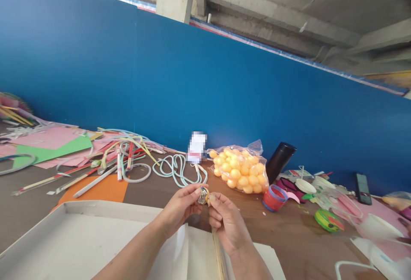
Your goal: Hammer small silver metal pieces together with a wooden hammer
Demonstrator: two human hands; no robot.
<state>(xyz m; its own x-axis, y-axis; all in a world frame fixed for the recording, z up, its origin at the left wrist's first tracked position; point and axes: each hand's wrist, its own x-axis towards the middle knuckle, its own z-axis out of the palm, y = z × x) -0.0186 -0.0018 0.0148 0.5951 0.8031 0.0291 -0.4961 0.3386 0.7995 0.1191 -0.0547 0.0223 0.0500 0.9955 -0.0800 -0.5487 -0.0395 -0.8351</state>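
Both hands meet low in the middle of the head view. My left hand (pixel 181 207) pinches a small shiny object (pixel 203 196) with silver, blue and gold-yellow parts; its exact kind is too small to make out. On the object's right edge, the thumb and forefinger of my right hand (pixel 227 218) are pressed together. Under my right hand runs a bundle of thin, pale sticks or strips (pixel 218 254); I cannot tell whether the lower fingers touch it. Beneath my forearms lies a shallow white box or lid (pixel 96 233).
A clear bag of yellow-orange balls (pixel 239 171) stands behind my hands, beside a light blue cord (pixel 175 169). Right are a black bottle (pixel 280 162), a tape roll (pixel 275 198), a green tape measure (pixel 328 221) and a phone (pixel 363 189). Paper and sticks clutter the left, before a blue partition (pixel 205 83).
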